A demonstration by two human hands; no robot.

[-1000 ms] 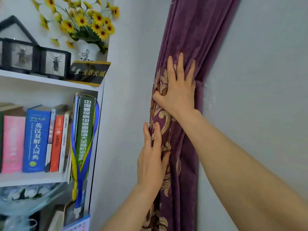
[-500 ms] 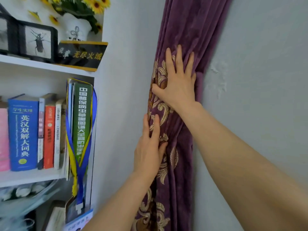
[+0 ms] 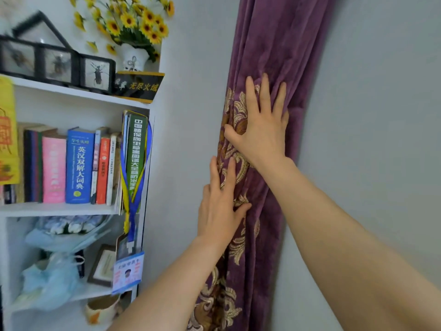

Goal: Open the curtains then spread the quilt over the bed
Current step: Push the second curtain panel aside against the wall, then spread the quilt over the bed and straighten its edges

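Note:
A purple velvet curtain [image 3: 274, 44] with gold embroidery hangs bunched into a narrow column against the grey wall in the corner. My right hand [image 3: 262, 125] lies flat on the bunched folds, its fingers straight and pointing up. Lower down, my left hand [image 3: 220, 206] presses flat against the curtain's left edge, fingers straight, thumb on the fabric. Neither hand grips the cloth. No bed or quilt is in view.
A white bookshelf [image 3: 71, 210] stands to the left with upright books [image 3: 78, 166], framed insects [image 3: 96, 72], a vase of yellow flowers [image 3: 133, 22] and a hanging lanyard with badge [image 3: 130, 206]. Bare grey wall [image 3: 381, 115] lies right of the curtain.
Both hands stay flat on the bunched curtain in nearly the same places. The view dipped and then came back up, showing the flowers and lower shelves again.

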